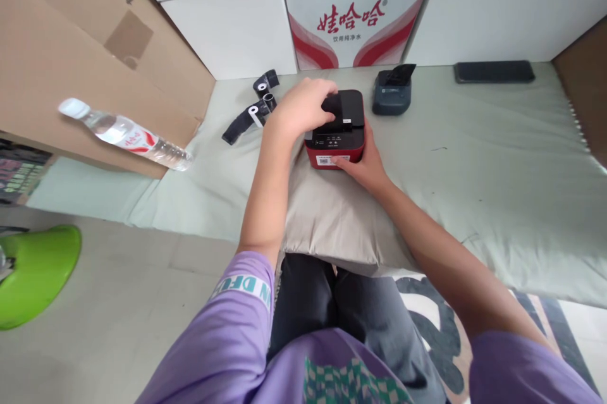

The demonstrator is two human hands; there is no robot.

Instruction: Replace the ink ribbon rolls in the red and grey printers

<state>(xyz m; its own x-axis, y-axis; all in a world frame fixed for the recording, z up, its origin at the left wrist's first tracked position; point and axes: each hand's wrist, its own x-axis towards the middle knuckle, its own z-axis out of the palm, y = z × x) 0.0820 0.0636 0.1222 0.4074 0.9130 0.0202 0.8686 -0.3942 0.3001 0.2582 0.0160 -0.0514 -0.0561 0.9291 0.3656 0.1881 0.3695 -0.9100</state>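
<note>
Here both hands (pixel 303 107) (pixel 363 164) have fingers grasping the red printer (pixel 348 138) at the pillow's (pixel 332 220) far edge.

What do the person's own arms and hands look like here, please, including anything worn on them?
Both hands, left hand and right hand, are bare, with no gloves, rings or watch visible. The forearms are uncovered. Short lilac sleeves cover the upper arms; the left one has a white band with green lettering.

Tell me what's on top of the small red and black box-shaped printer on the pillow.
The left hand rests on the red and black printer's black lid, fingers curled over it. The lid under that hand is hidden. The right hand grips its front right corner.
</note>
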